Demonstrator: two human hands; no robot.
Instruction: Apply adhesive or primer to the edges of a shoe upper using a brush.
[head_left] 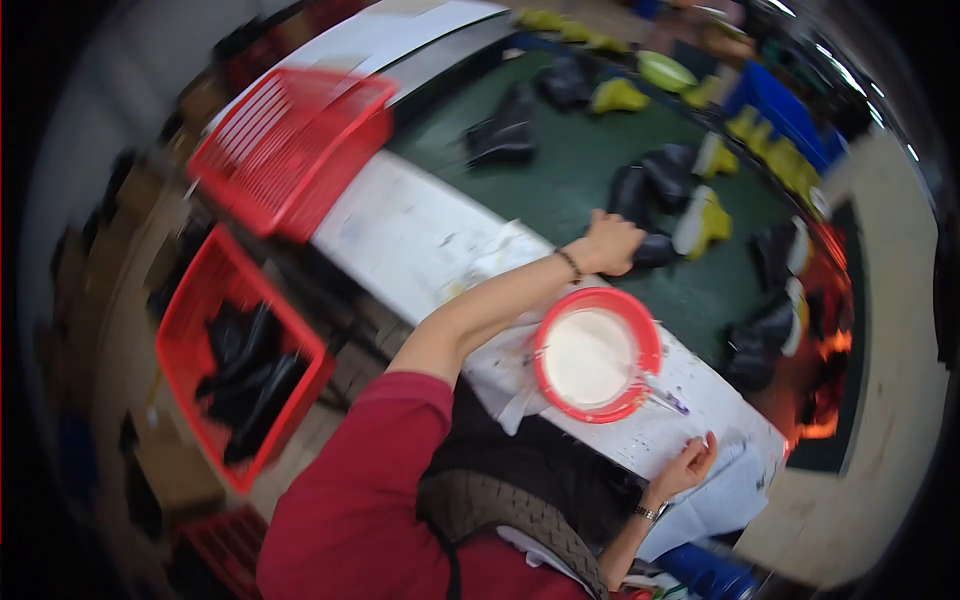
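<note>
My left hand (pixel 612 243) reaches over the white table edge onto the green belt. Its fingers are closed around the end of a black shoe upper (pixel 654 251). More black uppers (pixel 668 172) lie right beside it, along with a shoe last with a yellow end (pixel 703 222). Below my left wrist, a red bucket (pixel 651 340) holds white, creamy liquid (pixel 590 357). A brush (pixel 667 399) rests at the bucket's right rim. My right hand (pixel 688 466) is over white papers (pixel 725 488), fingers loosely bent and apart, with nothing visible in them.
A red slatted basket (pixel 290 150) stands at the table's left end. Below it, a red crate (pixel 240 350) contains black pieces. Several yellow-ended lasts and black uppers are spread over the belt (pixel 570 170). A blue bin (pixel 775 115) stands at the far right; an orange-red glow (pixel 825 345) shows nearer.
</note>
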